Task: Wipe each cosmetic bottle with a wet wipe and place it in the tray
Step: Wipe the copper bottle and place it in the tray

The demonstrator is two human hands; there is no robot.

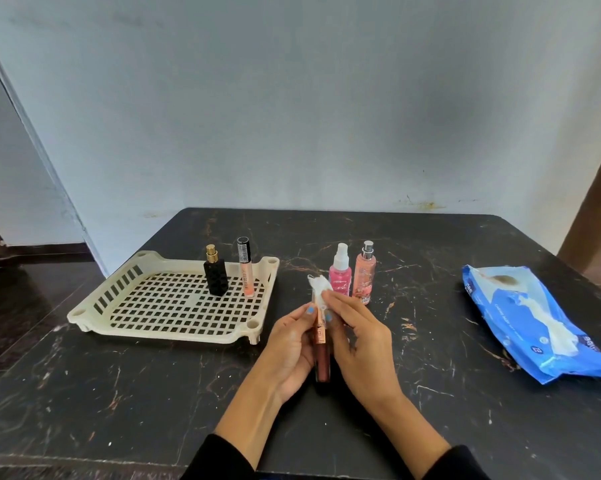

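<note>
While a dark lip gloss tube (321,355) is gripped above the counter (430,393) by the left hand (292,344), a wet wipe (319,293) is pinched against its cap by the right hand (359,344). Two bottles are stood in the tray (94,308).

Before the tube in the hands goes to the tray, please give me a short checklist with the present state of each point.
1. Left hand grips the lip gloss tube: ok.
2. Right hand presses the wet wipe on the tube's upper end: ok.
3. Tube wiped all over: cannot tell.
4. Tray has free floor: ok.
5. Black perfume bottle and pale gloss tube stand upright in the tray: ok.
6. Pink spray bottle and peach spray bottle in tray: not ok, on the table.
</note>
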